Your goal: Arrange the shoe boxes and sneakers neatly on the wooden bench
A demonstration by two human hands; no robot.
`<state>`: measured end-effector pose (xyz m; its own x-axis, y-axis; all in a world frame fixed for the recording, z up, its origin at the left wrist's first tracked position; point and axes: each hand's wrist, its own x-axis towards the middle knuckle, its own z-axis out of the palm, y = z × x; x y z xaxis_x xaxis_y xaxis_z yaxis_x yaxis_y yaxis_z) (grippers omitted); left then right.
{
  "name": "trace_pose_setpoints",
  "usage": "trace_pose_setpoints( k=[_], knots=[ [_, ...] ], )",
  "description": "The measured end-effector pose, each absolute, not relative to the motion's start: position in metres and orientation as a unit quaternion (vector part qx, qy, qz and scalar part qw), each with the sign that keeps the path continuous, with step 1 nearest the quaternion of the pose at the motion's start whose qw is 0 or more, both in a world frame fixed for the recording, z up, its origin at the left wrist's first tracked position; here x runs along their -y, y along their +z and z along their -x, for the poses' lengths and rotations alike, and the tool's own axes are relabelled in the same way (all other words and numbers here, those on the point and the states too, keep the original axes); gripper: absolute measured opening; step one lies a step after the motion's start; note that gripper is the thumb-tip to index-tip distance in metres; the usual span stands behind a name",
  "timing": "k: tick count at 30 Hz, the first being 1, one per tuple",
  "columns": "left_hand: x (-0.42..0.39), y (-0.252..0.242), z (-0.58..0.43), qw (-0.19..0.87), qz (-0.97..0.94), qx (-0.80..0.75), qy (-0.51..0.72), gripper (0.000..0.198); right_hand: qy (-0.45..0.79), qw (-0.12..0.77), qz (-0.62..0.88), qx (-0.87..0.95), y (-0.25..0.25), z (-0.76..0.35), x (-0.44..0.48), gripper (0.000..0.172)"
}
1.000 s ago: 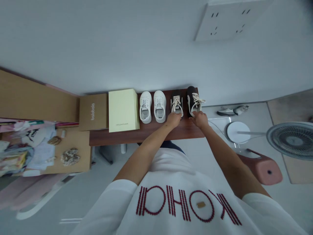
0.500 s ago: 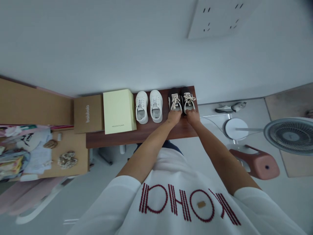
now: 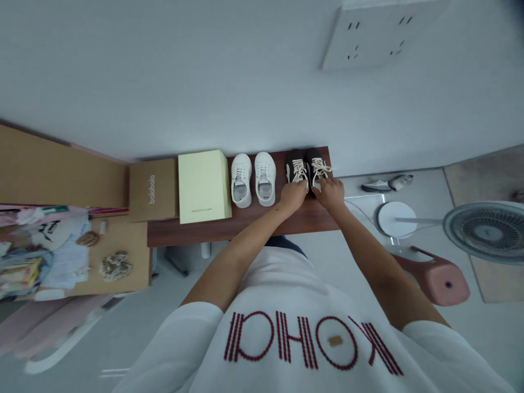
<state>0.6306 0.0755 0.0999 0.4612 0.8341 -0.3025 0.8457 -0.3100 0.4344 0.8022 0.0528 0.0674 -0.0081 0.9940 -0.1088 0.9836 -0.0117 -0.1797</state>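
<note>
A pair of black sneakers with cream laces stands side by side at the right end of a dark wooden bench [image 3: 245,224]. My left hand [image 3: 292,195] grips the heel of the left black sneaker [image 3: 296,167]. My right hand [image 3: 331,192] grips the heel of the right black sneaker [image 3: 317,164]. Both hands have fingers curled over the shoes' back ends. A pair of white sneakers [image 3: 254,178] stands just left of the black pair, toes toward the wall.
On the bench's left half lie a pale yellow shoebox [image 3: 202,185] and a brown box [image 3: 153,189]. A cluttered desk [image 3: 69,251] is at far left. On the floor at right are a pink stool [image 3: 440,278], a standing fan [image 3: 481,232] and another shoe pair [image 3: 387,183].
The right black sneaker, first angled away from its mate, has been drawn in beside the left one. Both hands stay on the heels and have shifted slightly forward.
</note>
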Motion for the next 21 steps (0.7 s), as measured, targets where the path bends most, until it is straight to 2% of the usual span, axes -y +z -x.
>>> trace_pose_setpoints(
  k=[6, 12, 21],
  knots=[
    [-0.058, 0.114, -0.571, 0.295, -0.767, -0.564, 0.076, 0.041, 0.095, 0.047, 0.703, 0.703, 0.086, -0.784, -0.045, 0.038],
    [-0.007, 0.106, -0.491, 0.345, -0.672, -0.636, 0.157, 0.037, 0.136, 0.049, 0.659, 0.738, 0.091, -0.737, -0.030, 0.033],
    [0.102, 0.079, -0.348, 0.374, -0.398, -0.792, 0.271, 0.031, 0.310, 0.021, 0.612, 0.727, 0.084, -0.643, 0.015, 0.027]
  ],
)
